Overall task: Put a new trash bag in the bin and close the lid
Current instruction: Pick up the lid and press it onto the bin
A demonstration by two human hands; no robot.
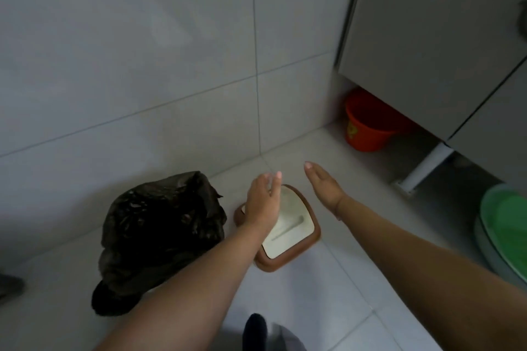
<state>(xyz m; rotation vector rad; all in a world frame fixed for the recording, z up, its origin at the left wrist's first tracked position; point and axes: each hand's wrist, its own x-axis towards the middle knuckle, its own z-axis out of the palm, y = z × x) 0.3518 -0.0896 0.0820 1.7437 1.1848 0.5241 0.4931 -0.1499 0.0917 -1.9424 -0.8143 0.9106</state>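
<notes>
A small bin (293,236) with a brown rim and a cream flap lid stands on the tiled floor near the wall, its lid down. My left hand (263,199) hovers over the lid's left side, fingers together and pointing away, holding nothing. My right hand (323,184) is flat and open just right of the bin, above the floor. A full black trash bag (159,236) sits on the floor to the left of the bin, touching or nearly touching it.
A red bucket (368,125) stands under a grey cabinet (427,37) at the right. Green basins (504,225) lean at the far right edge. A white cabinet leg (425,168) stands near them. Tiled wall (142,51) behind the bin. A dark foot (255,330) is at the bottom.
</notes>
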